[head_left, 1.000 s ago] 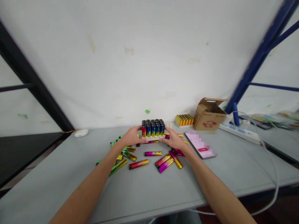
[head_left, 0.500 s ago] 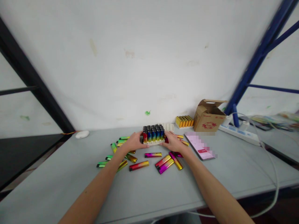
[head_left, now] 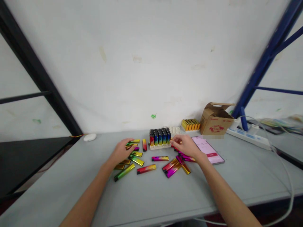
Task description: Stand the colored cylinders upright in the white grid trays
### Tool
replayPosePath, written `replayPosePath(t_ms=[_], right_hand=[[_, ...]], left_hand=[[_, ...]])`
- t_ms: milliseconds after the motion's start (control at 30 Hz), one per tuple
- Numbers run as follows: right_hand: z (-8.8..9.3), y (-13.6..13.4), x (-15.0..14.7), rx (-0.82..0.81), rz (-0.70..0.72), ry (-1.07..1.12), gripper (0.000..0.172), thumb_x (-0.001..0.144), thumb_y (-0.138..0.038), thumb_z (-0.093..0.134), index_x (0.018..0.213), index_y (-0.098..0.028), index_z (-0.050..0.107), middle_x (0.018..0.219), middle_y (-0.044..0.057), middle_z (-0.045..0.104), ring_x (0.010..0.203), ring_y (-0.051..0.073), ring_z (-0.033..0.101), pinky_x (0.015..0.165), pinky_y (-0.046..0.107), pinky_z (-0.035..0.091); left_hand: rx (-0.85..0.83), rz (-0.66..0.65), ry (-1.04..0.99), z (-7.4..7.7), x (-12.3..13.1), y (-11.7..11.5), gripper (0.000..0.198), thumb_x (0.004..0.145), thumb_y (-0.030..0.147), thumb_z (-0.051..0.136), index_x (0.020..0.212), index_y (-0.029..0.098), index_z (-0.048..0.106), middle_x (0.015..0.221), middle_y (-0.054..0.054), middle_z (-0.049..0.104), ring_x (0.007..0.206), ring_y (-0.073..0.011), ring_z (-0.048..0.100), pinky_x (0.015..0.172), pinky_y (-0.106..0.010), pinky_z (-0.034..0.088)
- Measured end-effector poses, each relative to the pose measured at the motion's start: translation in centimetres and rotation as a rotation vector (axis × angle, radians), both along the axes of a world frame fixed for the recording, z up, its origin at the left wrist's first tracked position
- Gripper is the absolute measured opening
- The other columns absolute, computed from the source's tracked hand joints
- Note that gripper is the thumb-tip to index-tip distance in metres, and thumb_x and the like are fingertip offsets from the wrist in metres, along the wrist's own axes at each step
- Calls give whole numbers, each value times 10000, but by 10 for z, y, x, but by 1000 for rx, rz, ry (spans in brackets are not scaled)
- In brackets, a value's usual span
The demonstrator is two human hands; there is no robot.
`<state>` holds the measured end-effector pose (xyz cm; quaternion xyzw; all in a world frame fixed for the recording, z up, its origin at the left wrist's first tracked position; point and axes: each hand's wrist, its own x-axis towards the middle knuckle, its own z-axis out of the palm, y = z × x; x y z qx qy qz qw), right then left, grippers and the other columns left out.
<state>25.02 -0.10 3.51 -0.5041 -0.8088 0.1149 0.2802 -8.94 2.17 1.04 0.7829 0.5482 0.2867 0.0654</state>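
A white tray packed with upright lighters with black tops stands at the back of the grey table. Several shiny multicoloured lighters lie loose in front of it, such as a red-yellow one and a magenta one. My left hand is left of the tray, fingers curled over a green-yellow lighter in the left pile. My right hand is just right of the tray, with thumb and fingers pinched on a lighter whose yellow side barely shows.
A phone with a pink screen lies right of my right hand. Behind it are an open cardboard box, a block of yellow lighters and a white power strip with a cable. A small white oval object sits far left.
Both hands have let go of the sides of the tray. The left moved out to the left pile of lighters, and the right drew back to the lighters beside the tray.
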Motion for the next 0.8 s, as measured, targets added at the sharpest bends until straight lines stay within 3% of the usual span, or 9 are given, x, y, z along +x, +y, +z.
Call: replayPosePath(t_ms=[100, 200, 367, 467, 633, 800], right_hand=[[-2, -12, -22, 32, 138, -43, 240, 874, -366, 556, 920, -176, 696, 845, 60, 710, 739, 175, 630, 677, 278, 449], [-10, -17, -38, 31, 236, -116, 329, 844, -407, 605, 1072, -181, 679, 1011, 92, 705, 890, 218, 636, 772, 313, 452], [-19, -15, -45, -33, 376, -148, 227, 887, -367, 562, 903, -183, 694, 873, 65, 691, 818, 193, 617, 730, 284, 434], [-20, -14, -46, -52, 393, -66, 178, 886, -330, 567, 900, -178, 658, 881, 59, 663, 810, 183, 589, 721, 280, 424], [-18, -13, -48, -198, 343, 453, 191, 913, -373, 517, 987, -198, 541, 895, 39, 630, 821, 174, 571, 761, 311, 441], [-10, -8, -49, -537, 345, 1156, 248, 865, -446, 552, 964, -218, 539, 875, 15, 601, 802, 159, 592, 728, 304, 473]], left_hand=[[35, 0, 44, -8, -2, 5, 429, 853, 461, 475, 1120, 162, 626, 1192, -120, 654, 1126, -274, 588, 1021, -422, 432], [14, -14, 104, -14, -1, 7, 436, 860, 465, 471, 1143, 171, 625, 1259, -126, 621, 1232, -297, 512, 1075, -473, 362], [-37, -40, 186, -15, 3, 3, 403, 912, 451, 405, 1140, 204, 628, 1296, -101, 601, 1289, -282, 461, 1090, -517, 301], [-39, -40, 198, -13, 5, 1, 379, 921, 437, 394, 1106, 211, 637, 1295, -95, 600, 1259, -266, 489, 1078, -499, 313], [-23, -40, 179, -11, 6, -1, 381, 918, 433, 400, 1113, 199, 630, 1279, -109, 608, 1197, -268, 530, 1053, -469, 347], [-10, -57, 157, -7, 7, -2, 356, 911, 433, 410, 1052, 207, 646, 1207, -101, 643, 1117, -263, 575, 1001, -435, 399]])
